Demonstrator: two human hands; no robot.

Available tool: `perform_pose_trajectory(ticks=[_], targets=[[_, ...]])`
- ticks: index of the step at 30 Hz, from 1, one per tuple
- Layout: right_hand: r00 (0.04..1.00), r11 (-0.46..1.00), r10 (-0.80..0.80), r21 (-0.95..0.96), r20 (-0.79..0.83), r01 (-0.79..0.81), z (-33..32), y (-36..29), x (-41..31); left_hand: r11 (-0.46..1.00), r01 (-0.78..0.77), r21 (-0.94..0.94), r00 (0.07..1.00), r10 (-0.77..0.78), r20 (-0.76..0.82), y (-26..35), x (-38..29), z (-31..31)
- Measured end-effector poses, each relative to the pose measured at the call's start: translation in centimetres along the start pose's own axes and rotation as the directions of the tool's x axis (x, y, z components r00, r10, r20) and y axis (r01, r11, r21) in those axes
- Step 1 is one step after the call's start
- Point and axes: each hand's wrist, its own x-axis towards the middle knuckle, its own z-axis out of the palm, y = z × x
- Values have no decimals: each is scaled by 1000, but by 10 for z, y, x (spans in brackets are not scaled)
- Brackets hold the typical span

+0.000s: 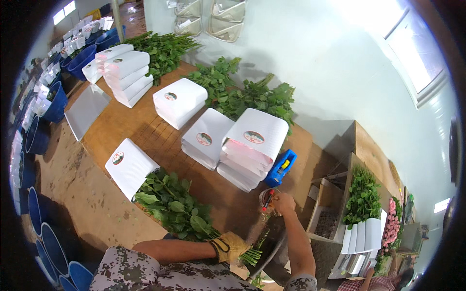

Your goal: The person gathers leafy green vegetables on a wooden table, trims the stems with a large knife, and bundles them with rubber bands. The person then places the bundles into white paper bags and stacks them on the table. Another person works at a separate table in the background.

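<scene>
My left hand (233, 246), in a yellow work glove, grips the cut stems (251, 256) of a leafy flower bunch (178, 203). The bunch lies slantwise along the table's near edge. Its flower end is inside a white corrugated wrap (127, 165) with a round sticker, so the blooms are hidden. My bare right hand (285, 203) is at a small round dish (263, 196), fingers down by its rim. A red and black marker pen (268, 200) lies across the dish, beside my fingertips. Whether the fingers pinch anything is hidden.
Wrapped bunches (251, 140) are stacked across the wooden table (145, 125), a blue tape dispenser (280, 169) beside them. Blue buckets (54, 102) line the left. At right stand a wooden rack (327, 203) and pink roses (391, 222); a person's checked sleeve (375, 283) shows lower right.
</scene>
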Motion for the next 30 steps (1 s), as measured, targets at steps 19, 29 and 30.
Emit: perform_pose_trajectory(ticks=[19, 29, 30], targets=[[977, -37, 208, 998, -45, 54, -41, -11, -91, 984, 107, 145, 994, -109, 7, 27, -7, -65], [762, -16, 557, 914, -329, 406, -2, -37, -267, 965, 46, 259, 968, 21, -249, 9, -7, -91], [713, 79, 593, 908, -374, 411, 10, -48, -280, 968, 37, 250, 970, 26, -243, 9, -7, -94]])
